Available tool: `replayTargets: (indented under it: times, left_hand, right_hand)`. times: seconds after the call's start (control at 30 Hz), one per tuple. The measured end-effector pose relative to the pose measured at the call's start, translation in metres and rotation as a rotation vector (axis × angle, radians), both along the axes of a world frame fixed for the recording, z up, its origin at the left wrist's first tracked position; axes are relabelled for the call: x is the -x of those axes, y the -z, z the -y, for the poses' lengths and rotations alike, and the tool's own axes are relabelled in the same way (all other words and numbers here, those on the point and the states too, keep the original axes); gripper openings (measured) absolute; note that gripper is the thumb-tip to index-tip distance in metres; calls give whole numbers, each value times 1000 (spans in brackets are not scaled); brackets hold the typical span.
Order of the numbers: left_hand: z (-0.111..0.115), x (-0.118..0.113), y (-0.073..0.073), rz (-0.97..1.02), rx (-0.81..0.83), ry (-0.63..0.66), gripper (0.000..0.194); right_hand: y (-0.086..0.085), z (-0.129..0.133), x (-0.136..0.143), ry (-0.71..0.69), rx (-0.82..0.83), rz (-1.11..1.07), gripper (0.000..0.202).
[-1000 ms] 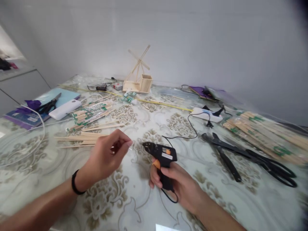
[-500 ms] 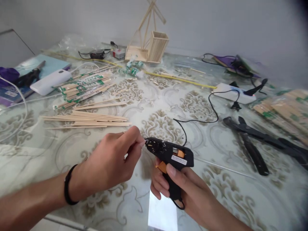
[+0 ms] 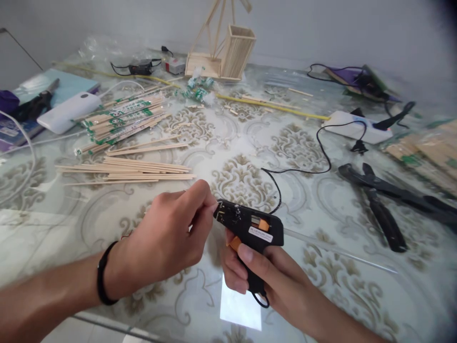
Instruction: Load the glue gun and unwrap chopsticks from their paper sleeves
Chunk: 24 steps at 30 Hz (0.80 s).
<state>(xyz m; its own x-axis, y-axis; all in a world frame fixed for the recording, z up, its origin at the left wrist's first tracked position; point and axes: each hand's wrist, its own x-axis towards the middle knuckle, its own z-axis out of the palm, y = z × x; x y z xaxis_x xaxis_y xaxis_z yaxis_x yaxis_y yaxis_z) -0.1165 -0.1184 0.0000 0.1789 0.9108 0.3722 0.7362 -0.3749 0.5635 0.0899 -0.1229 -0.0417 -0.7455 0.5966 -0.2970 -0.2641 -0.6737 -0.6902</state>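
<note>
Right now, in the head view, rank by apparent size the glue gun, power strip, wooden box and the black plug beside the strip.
1. Glue gun, nearest of these.
2. Power strip and wooden box: too alike to rank.
3. Black plug.

A plain, pale grey wall stands on the far side of the glossy, floral-patterned bench; a bright rectangular reflection shows near, pale floor near left.

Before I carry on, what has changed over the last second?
The left hand has moved right, closing the gap to the glue gun and uncovering the ends of the loose sticks; contact is unclear. The camera view has shifted. Nothing was visibly let go: the right hand still grips the gun. The sticks and wooden model stay put.
</note>
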Motion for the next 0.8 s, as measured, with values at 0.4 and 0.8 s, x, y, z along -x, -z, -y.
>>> replayTargets:
  times: [0.4, 0.8]
  left_hand:
    - [-1, 0, 1, -72, -44, -2, 14]
    - [1, -2, -1, -94, -83, -12, 13]
  right_hand:
    - [-2, -3, 2, -52, -46, 47, 23]
    - [-3, -3, 4, -71, -164, 136, 25]
